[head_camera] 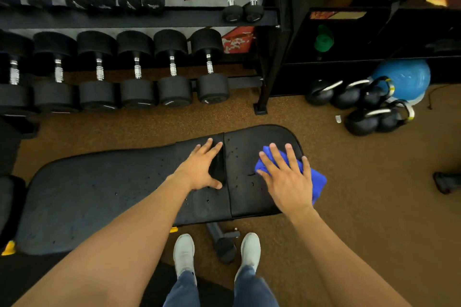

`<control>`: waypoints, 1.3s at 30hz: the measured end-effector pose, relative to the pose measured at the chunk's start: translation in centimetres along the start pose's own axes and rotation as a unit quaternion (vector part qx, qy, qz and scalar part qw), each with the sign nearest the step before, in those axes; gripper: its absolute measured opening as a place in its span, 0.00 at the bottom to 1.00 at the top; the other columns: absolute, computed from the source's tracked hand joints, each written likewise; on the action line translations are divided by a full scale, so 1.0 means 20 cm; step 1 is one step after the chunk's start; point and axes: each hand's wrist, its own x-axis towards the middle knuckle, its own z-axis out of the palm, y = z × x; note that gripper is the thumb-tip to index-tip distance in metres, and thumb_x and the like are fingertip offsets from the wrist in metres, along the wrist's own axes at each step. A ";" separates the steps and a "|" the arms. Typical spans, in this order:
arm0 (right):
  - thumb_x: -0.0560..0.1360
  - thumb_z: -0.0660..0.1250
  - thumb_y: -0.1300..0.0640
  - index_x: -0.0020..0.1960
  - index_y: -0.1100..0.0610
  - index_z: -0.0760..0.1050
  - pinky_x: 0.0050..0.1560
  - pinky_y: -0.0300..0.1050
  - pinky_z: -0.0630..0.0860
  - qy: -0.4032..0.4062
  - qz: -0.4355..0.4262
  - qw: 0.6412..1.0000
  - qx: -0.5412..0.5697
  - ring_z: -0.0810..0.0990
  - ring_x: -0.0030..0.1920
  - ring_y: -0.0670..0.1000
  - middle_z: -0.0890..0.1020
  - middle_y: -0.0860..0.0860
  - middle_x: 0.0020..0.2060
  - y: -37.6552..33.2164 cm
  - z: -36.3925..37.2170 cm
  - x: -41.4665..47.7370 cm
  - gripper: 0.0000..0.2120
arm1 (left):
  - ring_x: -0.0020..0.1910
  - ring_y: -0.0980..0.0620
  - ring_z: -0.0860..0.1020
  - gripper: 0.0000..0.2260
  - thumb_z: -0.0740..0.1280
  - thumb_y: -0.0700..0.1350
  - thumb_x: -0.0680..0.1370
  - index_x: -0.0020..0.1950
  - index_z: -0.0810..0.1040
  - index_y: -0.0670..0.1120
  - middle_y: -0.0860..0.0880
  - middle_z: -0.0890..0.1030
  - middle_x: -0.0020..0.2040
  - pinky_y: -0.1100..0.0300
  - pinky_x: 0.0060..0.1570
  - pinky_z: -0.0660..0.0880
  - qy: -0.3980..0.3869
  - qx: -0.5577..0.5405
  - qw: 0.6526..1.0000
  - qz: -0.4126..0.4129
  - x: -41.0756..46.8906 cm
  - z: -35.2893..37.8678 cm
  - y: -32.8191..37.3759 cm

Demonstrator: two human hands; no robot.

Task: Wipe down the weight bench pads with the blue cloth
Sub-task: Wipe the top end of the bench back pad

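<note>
A black weight bench lies across the view below me, with a long back pad (94, 192) on the left and a shorter seat pad (247, 157) on the right. Small droplets speckle both pads. My right hand (287, 177) lies flat, fingers spread, pressing the folded blue cloth (318, 182) onto the seat pad's right edge. Part of the cloth hangs past that edge. My left hand (202, 167) rests flat with straight fingers on the back pad, right beside the gap between the pads.
A rack of black dumbbells (137, 77) stands behind the bench. Several kettlebells (361, 107) and a blue ball (406, 77) sit on the brown floor at the back right. The bench's foot (224, 244) is between my white shoes (184, 254).
</note>
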 end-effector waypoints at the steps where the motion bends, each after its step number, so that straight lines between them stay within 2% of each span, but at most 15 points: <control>1: 0.85 0.47 0.38 0.80 0.41 0.58 0.75 0.66 0.53 0.002 0.022 1.000 0.003 0.48 0.81 0.56 0.55 0.44 0.81 0.02 -0.01 0.03 0.24 | 0.82 0.42 0.41 0.58 0.81 0.56 0.68 0.83 0.41 0.59 0.53 0.38 0.83 0.38 0.78 0.55 -0.005 0.003 1.000 -0.001 0.01 0.01 0.00; 4: 0.84 0.45 0.36 0.80 0.41 0.55 0.76 0.67 0.51 0.010 0.078 0.996 0.040 0.43 0.81 0.57 0.51 0.44 0.82 -0.07 -0.04 0.19 0.26 | 0.82 0.43 0.39 0.58 0.80 0.59 0.67 0.82 0.40 0.62 0.56 0.37 0.82 0.35 0.76 0.57 -0.005 0.008 1.000 -0.004 0.04 0.05 -0.05; 8: 0.82 0.39 0.32 0.80 0.40 0.54 0.76 0.65 0.45 0.008 0.064 0.995 0.072 0.40 0.81 0.55 0.49 0.44 0.82 -0.26 -0.03 0.28 0.30 | 0.82 0.46 0.38 0.58 0.80 0.60 0.66 0.81 0.40 0.64 0.59 0.36 0.82 0.30 0.73 0.60 0.002 0.004 1.000 -0.004 0.04 0.08 -0.09; 11: 0.84 0.43 0.36 0.79 0.41 0.59 0.76 0.64 0.50 0.017 0.033 0.999 0.029 0.44 0.81 0.55 0.53 0.43 0.81 -0.29 0.02 0.15 0.26 | 0.82 0.46 0.38 0.58 0.81 0.59 0.66 0.81 0.40 0.65 0.59 0.36 0.82 0.30 0.72 0.60 0.001 -0.007 1.000 -0.001 0.05 0.08 -0.08; 15: 0.84 0.48 0.37 0.78 0.41 0.62 0.76 0.65 0.54 0.022 0.015 1.000 -0.001 0.50 0.81 0.55 0.58 0.43 0.80 -0.16 0.06 -0.04 0.24 | 0.82 0.46 0.38 0.59 0.81 0.60 0.65 0.81 0.40 0.65 0.59 0.36 0.82 0.29 0.72 0.61 0.002 -0.011 1.000 -0.003 0.06 0.09 -0.09; 18: 0.84 0.47 0.38 0.79 0.41 0.60 0.75 0.64 0.54 0.042 0.049 0.998 0.001 0.49 0.81 0.56 0.57 0.44 0.81 -0.12 0.02 0.10 0.24 | 0.82 0.46 0.38 0.58 0.81 0.59 0.66 0.81 0.40 0.65 0.59 0.36 0.82 0.30 0.72 0.61 0.003 -0.011 1.000 -0.005 0.07 0.09 -0.09; 21: 0.84 0.46 0.39 0.79 0.42 0.59 0.75 0.64 0.54 0.042 0.094 0.994 0.036 0.46 0.81 0.57 0.55 0.45 0.81 -0.25 -0.02 0.30 0.25 | 0.82 0.47 0.38 0.58 0.81 0.58 0.66 0.81 0.41 0.65 0.59 0.36 0.82 0.30 0.72 0.62 0.005 -0.012 1.000 -0.004 0.06 0.09 -0.09; 23: 0.85 0.46 0.39 0.80 0.43 0.57 0.75 0.64 0.54 0.031 0.038 0.999 0.018 0.46 0.81 0.57 0.54 0.46 0.81 -0.30 0.01 0.26 0.25 | 0.82 0.47 0.38 0.58 0.81 0.59 0.66 0.81 0.41 0.65 0.60 0.36 0.82 0.30 0.72 0.62 0.005 -0.017 1.000 -0.001 0.05 0.09 -0.09; 26: 0.85 0.44 0.38 0.81 0.43 0.55 0.75 0.63 0.58 -0.002 -0.062 0.997 -0.040 0.47 0.81 0.56 0.54 0.46 0.81 -0.24 0.06 -0.01 0.26 | 0.82 0.47 0.38 0.57 0.80 0.60 0.66 0.81 0.41 0.65 0.60 0.36 0.82 0.30 0.72 0.61 0.003 -0.016 1.000 0.005 0.04 0.08 -0.09; 28: 0.84 0.45 0.37 0.80 0.42 0.56 0.75 0.62 0.59 -0.012 -0.042 0.998 -0.038 0.49 0.81 0.56 0.54 0.45 0.81 -0.13 0.04 -0.09 0.26 | 0.82 0.48 0.38 0.57 0.80 0.60 0.66 0.81 0.41 0.65 0.60 0.37 0.82 0.30 0.72 0.62 0.004 -0.015 1.000 0.003 0.03 0.08 -0.09; 30: 0.84 0.47 0.38 0.80 0.42 0.56 0.74 0.63 0.59 0.006 0.019 1.000 -0.023 0.49 0.81 0.57 0.55 0.45 0.81 -0.04 0.01 -0.01 0.25 | 0.82 0.48 0.38 0.57 0.80 0.60 0.67 0.81 0.41 0.65 0.59 0.37 0.82 0.30 0.72 0.62 0.006 -0.009 1.000 0.003 0.03 0.07 -0.08; 34: 0.85 0.46 0.39 0.80 0.43 0.55 0.75 0.65 0.55 0.035 0.093 0.994 0.040 0.44 0.81 0.58 0.52 0.46 0.81 -0.13 -0.05 0.31 0.25 | 0.82 0.48 0.38 0.58 0.80 0.60 0.67 0.81 0.39 0.64 0.59 0.36 0.82 0.30 0.72 0.61 0.011 -0.004 1.000 -0.003 0.03 0.09 -0.09; 36: 0.85 0.45 0.40 0.81 0.44 0.54 0.76 0.65 0.53 0.021 0.058 0.997 0.036 0.43 0.81 0.58 0.51 0.47 0.81 -0.27 -0.05 0.37 0.25 | 0.82 0.47 0.38 0.58 0.80 0.60 0.67 0.81 0.39 0.63 0.58 0.36 0.82 0.31 0.73 0.60 0.019 -0.006 1.000 -0.005 0.03 0.10 -0.09; 39: 0.85 0.45 0.41 0.81 0.44 0.54 0.77 0.64 0.50 -0.010 -0.065 0.998 -0.016 0.42 0.81 0.57 0.50 0.47 0.82 -0.37 0.01 0.29 0.26 | 0.82 0.46 0.39 0.56 0.79 0.61 0.68 0.82 0.42 0.60 0.55 0.37 0.83 0.33 0.75 0.58 0.037 -0.016 0.999 -0.017 0.00 0.12 -0.10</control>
